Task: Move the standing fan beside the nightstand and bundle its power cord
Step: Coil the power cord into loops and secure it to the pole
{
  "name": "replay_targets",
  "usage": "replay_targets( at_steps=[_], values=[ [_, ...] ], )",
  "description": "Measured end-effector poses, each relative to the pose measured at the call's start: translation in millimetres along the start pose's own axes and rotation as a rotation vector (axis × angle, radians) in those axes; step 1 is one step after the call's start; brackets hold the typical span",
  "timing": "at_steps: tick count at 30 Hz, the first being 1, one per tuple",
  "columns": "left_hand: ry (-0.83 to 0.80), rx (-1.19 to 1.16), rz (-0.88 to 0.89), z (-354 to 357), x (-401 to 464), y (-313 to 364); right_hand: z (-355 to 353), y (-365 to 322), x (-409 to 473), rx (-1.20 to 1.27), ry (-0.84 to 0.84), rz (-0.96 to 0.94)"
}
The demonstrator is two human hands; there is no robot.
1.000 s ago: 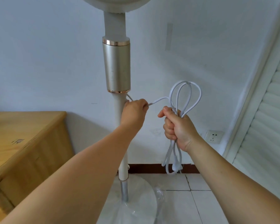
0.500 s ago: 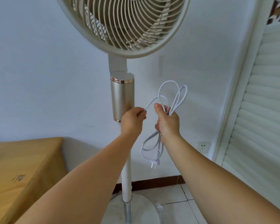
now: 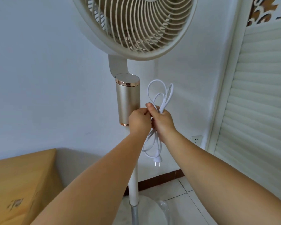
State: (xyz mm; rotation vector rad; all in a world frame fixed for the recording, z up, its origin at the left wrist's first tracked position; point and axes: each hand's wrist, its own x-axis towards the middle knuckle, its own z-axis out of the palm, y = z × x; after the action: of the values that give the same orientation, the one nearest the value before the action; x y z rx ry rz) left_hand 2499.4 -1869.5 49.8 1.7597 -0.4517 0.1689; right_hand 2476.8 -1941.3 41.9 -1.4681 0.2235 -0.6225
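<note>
The standing fan [image 3: 133,38] stands by the wall, just beside the wooden nightstand [image 3: 21,181], so that part looks done. The right hand [image 3: 162,120] is clenched around the looped power cord [image 3: 159,95] to keep the loops together, with the plug [image 3: 157,159] hanging below. The left hand [image 3: 139,120] touches it and pinches the loose end, probably to wrap it around.

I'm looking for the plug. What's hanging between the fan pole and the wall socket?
In the head view, the white cord, bunched in the right hand, dangles there; its plug hangs between the fan pole and the wall socket.
</note>
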Motion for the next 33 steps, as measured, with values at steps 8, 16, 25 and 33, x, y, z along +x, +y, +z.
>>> replay_targets(
  at_steps=[8, 16, 25, 33],
  values=[
    [-0.168, -0.138, 0.007, -35.5, -17.7, -1.2, 26.6, 1.6, 9.8, 0.062, 0.239, 0.021],
    [-0.108, -0.126, -0.048, -59.2, -31.9, -16.4, 47.3, 11.2, -5.7, 0.145, 0.434, -0.014],
    [-0.077, -0.004, -0.096, -86.3, -50.5, -27.4, 66.6, 16.0, -14.4, -0.147, 0.421, -0.164],
    [0.082, 0.303, -0.188, -154.7, -88.3, -68.4, 91.0, 39.9, -32.6, -0.339, 0.614, -0.089]
  ],
)
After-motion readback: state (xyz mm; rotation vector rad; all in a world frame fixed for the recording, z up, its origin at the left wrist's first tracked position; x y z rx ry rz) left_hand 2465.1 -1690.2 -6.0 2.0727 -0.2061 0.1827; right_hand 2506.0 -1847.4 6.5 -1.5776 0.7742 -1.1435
